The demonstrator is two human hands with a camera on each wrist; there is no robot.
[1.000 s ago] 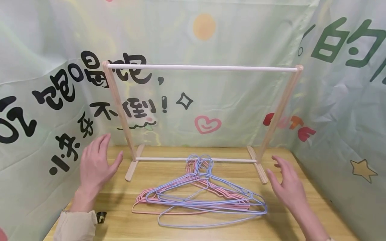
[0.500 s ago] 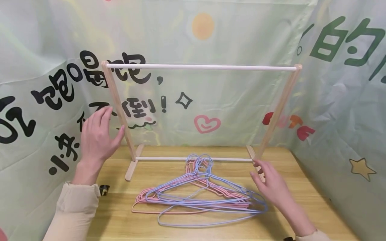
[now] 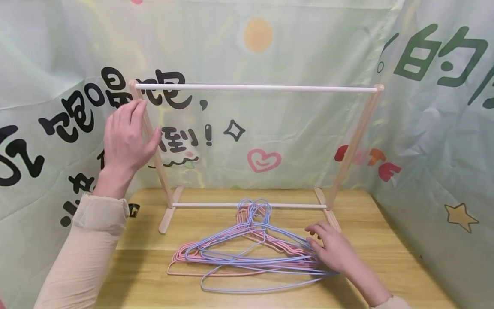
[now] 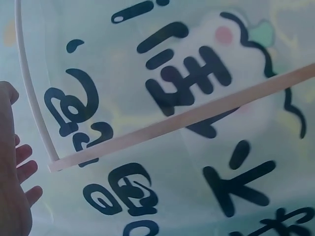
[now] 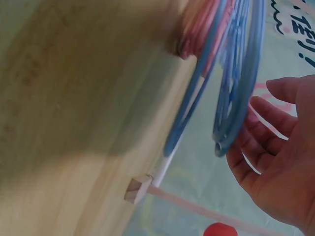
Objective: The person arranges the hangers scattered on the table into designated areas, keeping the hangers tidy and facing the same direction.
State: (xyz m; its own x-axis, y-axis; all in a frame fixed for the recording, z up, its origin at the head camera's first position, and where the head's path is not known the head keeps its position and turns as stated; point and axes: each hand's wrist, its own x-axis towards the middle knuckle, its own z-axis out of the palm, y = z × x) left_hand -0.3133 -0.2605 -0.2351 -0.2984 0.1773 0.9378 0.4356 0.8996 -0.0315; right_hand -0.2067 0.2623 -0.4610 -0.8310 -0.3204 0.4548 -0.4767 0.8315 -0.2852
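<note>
A heap of blue wire hangers (image 3: 270, 261) and pink wire hangers (image 3: 180, 253) lies on the table, hooks toward the back. My right hand (image 3: 332, 249) is at the heap's right end, thumb and fingers apart and bent a little. In the right wrist view that hand (image 5: 278, 142) has its fingertips right beside the ends of the blue hangers (image 5: 251, 64); nothing is gripped. My left hand (image 3: 126, 137) is raised next to the left post (image 3: 160, 171) of a wooden rack, thumb spread and overlapping the post. The left wrist view shows its loose fingers (image 4: 23, 153) near the rack's top corner.
The rack's white top bar (image 3: 254, 88) spans two slanted posts, with a lower white bar (image 3: 297, 206) behind the hanger hooks. Its right foot (image 3: 332, 219) stands just behind my right hand. Printed cloth (image 3: 308, 128) encloses the wooden table (image 3: 135, 266) at the back and sides.
My left hand has risen along the left post toward the top bar. My right hand has moved left and down to the right end of the hangers. Hangers and rack have stayed in place.
</note>
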